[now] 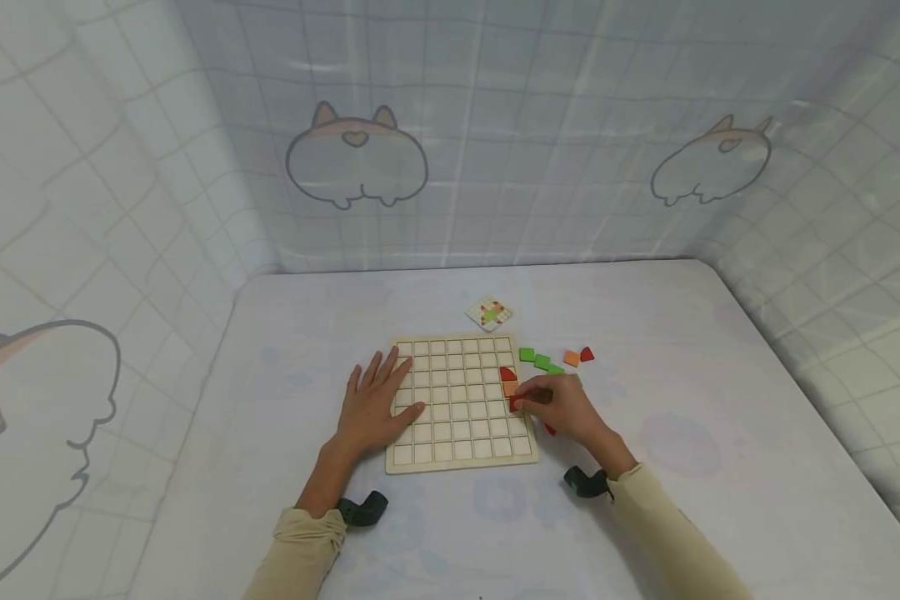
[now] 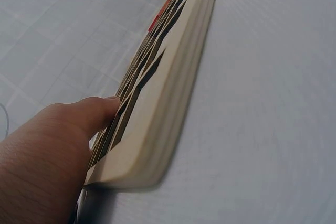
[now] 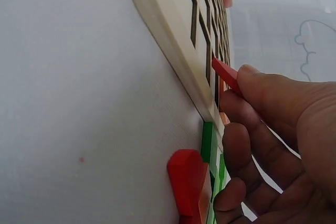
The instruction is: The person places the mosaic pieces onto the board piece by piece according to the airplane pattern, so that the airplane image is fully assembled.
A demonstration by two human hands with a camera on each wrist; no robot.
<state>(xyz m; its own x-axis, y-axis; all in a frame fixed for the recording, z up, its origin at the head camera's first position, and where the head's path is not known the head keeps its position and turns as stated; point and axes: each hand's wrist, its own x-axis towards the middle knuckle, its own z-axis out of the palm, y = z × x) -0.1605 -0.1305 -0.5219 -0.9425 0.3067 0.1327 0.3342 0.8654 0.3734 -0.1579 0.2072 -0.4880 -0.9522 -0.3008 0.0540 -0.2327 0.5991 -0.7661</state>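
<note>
A wooden grid board [image 1: 450,429] lies flat on the table. My left hand [image 1: 375,408] rests on its left side with the fingers spread; in the left wrist view the thumb [image 2: 100,111] touches the grid. At the board's right edge, my right hand [image 1: 562,406] pinches a red tile [image 3: 226,72] between thumb and forefinger, tilted over a cell. Just beyond it, an orange tile [image 1: 511,388] and a red quarter-round tile [image 1: 507,373] sit in cells of the right column. The held tile is partly hidden by the fingers in the head view.
Right of the board lie green tiles [image 1: 542,362], an orange tile [image 1: 572,358] and a red tile [image 1: 587,354]; some are partly hidden by my right hand. A small patterned card [image 1: 489,313] lies behind the board. Patterned cloth walls [image 1: 495,225] enclose the table's back and sides.
</note>
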